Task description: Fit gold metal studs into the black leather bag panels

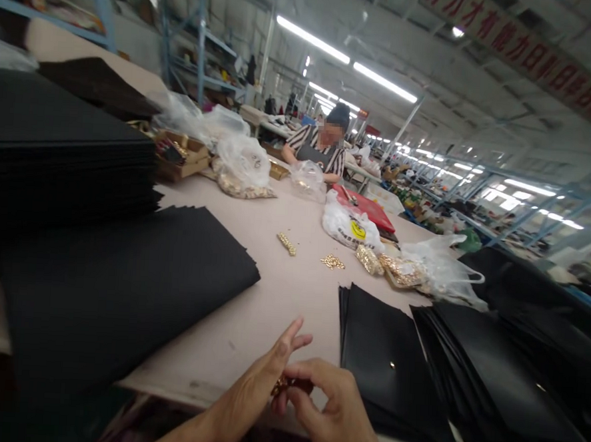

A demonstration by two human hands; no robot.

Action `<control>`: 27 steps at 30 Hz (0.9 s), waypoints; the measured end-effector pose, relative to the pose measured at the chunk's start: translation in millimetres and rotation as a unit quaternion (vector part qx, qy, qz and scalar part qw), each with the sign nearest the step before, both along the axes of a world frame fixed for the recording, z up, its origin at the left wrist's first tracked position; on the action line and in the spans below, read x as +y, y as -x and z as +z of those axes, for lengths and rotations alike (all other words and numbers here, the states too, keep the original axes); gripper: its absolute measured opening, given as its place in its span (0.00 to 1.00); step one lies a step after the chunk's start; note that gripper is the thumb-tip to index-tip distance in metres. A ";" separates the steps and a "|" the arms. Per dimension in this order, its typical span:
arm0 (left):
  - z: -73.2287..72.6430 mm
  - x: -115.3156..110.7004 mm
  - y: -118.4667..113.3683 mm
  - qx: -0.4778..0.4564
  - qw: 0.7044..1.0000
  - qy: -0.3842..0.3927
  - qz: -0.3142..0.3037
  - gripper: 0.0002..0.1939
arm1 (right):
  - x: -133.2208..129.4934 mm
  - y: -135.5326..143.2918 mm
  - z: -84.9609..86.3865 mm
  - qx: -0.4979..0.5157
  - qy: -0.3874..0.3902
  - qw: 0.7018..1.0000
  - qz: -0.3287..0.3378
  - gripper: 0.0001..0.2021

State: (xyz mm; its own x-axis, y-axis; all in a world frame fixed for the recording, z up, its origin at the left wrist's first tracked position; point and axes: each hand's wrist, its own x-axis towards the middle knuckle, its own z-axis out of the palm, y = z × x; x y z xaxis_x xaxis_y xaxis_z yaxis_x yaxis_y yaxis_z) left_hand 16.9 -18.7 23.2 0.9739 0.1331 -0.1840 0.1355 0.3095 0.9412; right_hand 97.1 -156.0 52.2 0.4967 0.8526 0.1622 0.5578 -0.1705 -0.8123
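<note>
Close together at the table's front edge, my left hand [262, 372] and my right hand [332, 400] meet over small gold metal pieces [279, 385]. My left hand cups these pieces at its palm, with two fingers stretched out. The right thumb and fingers close in a pinch beside them; what is between the fingertips is hidden. Beyond my hands lie a loose pile of gold pieces [333, 262] and a short gold row of similar pieces [287, 244]. To the right, black sheets [388, 347] lie stacked, the top one bearing a small gold fitting [392, 365].
Large black sheets [135, 291] and a tall black stack [64, 147] fill the left. More black pieces [497, 367] lie at right. Farther back are bags of gold parts [405, 271], a white plastic bag [350, 224], a cardboard box [186, 158] and a seated co-worker [320, 146].
</note>
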 end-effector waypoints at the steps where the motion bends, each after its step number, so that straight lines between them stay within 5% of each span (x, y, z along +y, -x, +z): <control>1: -0.7 3.4 3.5 -0.004 1.000 -0.005 0.006 0.42 | 5.3 1.5 1.0 0.003 0.013 1.000 0.003 0.17; 7: -4.1 23.6 22.7 -0.009 1.000 -0.025 0.012 0.42 | 30.8 10.6 8.8 -0.019 0.077 0.996 0.049 0.18; 17: -3.1 48.3 48.9 -0.002 0.999 -0.011 0.046 0.44 | 67.5 20.5 2.5 -0.085 0.072 0.987 0.119 0.14; 27: -9.9 55.0 67.0 -0.057 0.993 0.009 0.103 0.50 | 86.8 36.3 -26.8 -0.215 -0.016 0.975 0.062 0.07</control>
